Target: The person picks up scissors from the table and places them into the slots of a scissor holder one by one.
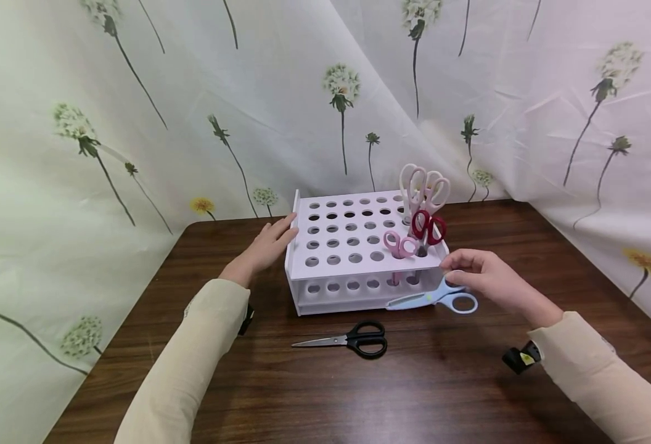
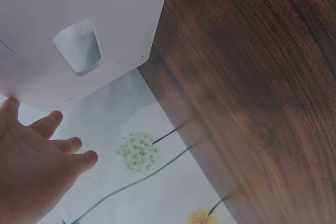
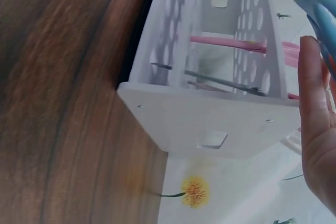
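Observation:
A white two-tier rack with rows of round holes stands on the table. My left hand rests its fingertips on the rack's left end panel, fingers loosely extended. In my right hand, near the rack's front right corner, thumb and fingers pinch one handle loop of the light blue scissors; their blades point left across the rack's front. Small pink scissors, red-handled scissors and several pale-handled scissors stand upright in the right-hand holes. Black-handled scissors lie before the rack.
The dark wooden table carries the rack near its back edge. A white curtain with a dandelion print hangs behind and beside the table. Each end panel of the rack has a cut-out opening.

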Demonstrator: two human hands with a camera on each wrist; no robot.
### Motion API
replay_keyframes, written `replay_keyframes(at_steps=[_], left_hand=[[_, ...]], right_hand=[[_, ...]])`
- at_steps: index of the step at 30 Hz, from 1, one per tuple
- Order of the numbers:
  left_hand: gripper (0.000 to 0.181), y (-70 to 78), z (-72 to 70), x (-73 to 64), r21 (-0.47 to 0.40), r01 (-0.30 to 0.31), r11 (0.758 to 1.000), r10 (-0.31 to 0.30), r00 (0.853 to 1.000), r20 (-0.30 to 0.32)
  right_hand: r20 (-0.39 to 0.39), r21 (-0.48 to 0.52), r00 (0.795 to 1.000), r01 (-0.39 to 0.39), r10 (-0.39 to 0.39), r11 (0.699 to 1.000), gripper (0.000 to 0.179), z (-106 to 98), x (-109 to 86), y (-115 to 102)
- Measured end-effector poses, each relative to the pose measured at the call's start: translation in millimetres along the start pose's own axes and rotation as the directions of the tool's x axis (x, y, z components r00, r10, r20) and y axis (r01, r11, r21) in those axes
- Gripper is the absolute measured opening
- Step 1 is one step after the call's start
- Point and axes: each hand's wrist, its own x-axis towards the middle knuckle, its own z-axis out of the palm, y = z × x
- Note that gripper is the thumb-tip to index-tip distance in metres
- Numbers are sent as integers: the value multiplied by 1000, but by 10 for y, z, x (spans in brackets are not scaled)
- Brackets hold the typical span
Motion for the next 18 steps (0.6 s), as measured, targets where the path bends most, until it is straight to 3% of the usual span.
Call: replay_keyframes(at_steps=[10,16,18], left_hand=[[59,4,19,-11,-11,5,1000,-6,1000,-3],[58,-12,22,-6,-9,0,1000,-1,1000,-5],[58,-16,19,-3,-5,-6,1000,6,1000,-8]], right_hand=[[-140,-25,988,61,-64,998,31,-10,54,-133],[-166,150,985,73,-47,986,24,-10,138,-281],[-179,166,982,90,-59,982,19,-14,174,-329]])
